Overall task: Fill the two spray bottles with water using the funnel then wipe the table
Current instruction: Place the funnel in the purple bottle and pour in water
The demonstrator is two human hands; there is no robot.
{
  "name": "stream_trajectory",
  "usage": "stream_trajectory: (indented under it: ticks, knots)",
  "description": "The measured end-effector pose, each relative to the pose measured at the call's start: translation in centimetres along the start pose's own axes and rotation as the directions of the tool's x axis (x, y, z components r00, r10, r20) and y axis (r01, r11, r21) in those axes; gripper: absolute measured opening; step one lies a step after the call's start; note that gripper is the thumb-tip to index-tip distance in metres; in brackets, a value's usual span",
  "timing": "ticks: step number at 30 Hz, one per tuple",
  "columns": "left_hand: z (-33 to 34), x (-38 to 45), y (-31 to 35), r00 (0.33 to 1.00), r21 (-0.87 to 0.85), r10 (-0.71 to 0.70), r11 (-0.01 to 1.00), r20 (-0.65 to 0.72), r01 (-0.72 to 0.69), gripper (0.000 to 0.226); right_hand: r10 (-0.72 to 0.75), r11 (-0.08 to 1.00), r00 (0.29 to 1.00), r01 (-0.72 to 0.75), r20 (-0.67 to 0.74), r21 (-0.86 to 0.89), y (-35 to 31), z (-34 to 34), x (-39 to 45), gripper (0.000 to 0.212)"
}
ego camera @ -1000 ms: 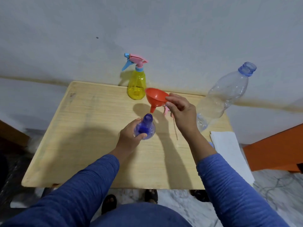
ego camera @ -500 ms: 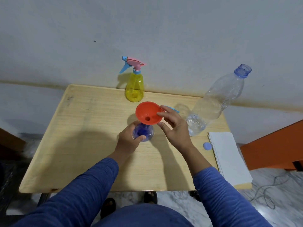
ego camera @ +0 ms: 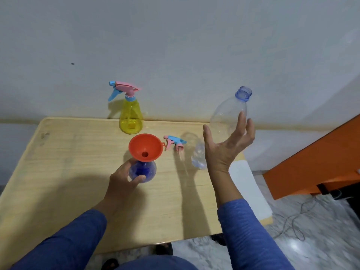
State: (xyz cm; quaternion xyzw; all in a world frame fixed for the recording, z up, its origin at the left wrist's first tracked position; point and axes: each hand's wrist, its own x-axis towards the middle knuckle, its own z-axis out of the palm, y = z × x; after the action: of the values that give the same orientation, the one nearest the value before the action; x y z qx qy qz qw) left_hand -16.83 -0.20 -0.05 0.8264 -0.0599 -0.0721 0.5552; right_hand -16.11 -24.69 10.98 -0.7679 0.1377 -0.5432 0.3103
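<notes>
Blue translucent spray bottle point(ego camera: 143, 170), no trigger head on it, stands on the counter with the left hand point(ego camera: 121, 180) wrapped around its body, thumb and fingers point(ego camera: 139, 178) clenched on it. Orange plastic funnel point(ego camera: 145, 147) sits upright in the bottle's neck, bowl open to the camera, small tab on its rim pointing right. Right hand point(ego camera: 226, 147) is raised off the counter, palm toward the clear plastic water bottle point(ego camera: 222, 123), fingers point(ego camera: 241, 121) spread wide and released; fingertips overlap the bottle's upper body but no closed grip is visible, and I cannot tell if they touch it. Water bottle is uncapped with a blue neck ring, tilted in this wide-angle view, base on the counter right of the funnel; it looks nearly empty but level is hard to read. Loose pink-and-blue trigger spray head point(ego camera: 174, 143) lies on its side between the funnel and the water bottle's base, touching neither. Yellow translucent spray bottle point(ego camera: 131, 118) with its pink-and-blue trigger fitted stands at the back edge near the wall, just behind the funnel. Light wooden counter point(ego camera: 68, 172) carries all of it. White sheet of paper or cloth point(ego camera: 247, 188) lies on the right edge, partly hidden by the right forearm. Both sleeves are blue knit.
</notes>
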Motion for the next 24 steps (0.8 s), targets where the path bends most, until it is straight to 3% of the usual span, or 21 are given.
stream_trajectory:
  ticks: [4,10,15,20,24]
  knots:
    - [0.1,-0.2,0.8,1.000,0.002,0.012,1.000,0.002,-0.012,0.035,0.090,0.989,0.975,-0.111,0.202,0.097,1.9,0.5,2.2,0.098]
    - [0.4,0.1,0.1,1.000,-0.018,-0.023,1.000,0.010,0.024,0.046,0.172,0.958,0.910,-0.244,0.377,0.152,3.1,0.9,3.3,0.112]
    - [0.4,0.2,0.2,1.000,-0.039,-0.020,0.999,0.022,0.021,0.052,-0.011,0.982,0.823,-0.097,0.567,0.160,2.1,2.2,4.4,0.108]
    - [0.3,0.0,0.7,0.998,-0.113,-0.045,0.992,0.034,0.049,0.044,-0.235,0.970,0.554,0.077,0.798,0.232,1.0,2.9,5.3,0.109]
    - [0.4,-0.2,0.7,0.997,-0.078,-0.072,0.994,-0.006,0.071,0.046,-0.319,0.938,0.257,0.224,0.912,0.265,-0.5,2.8,6.3,0.104]
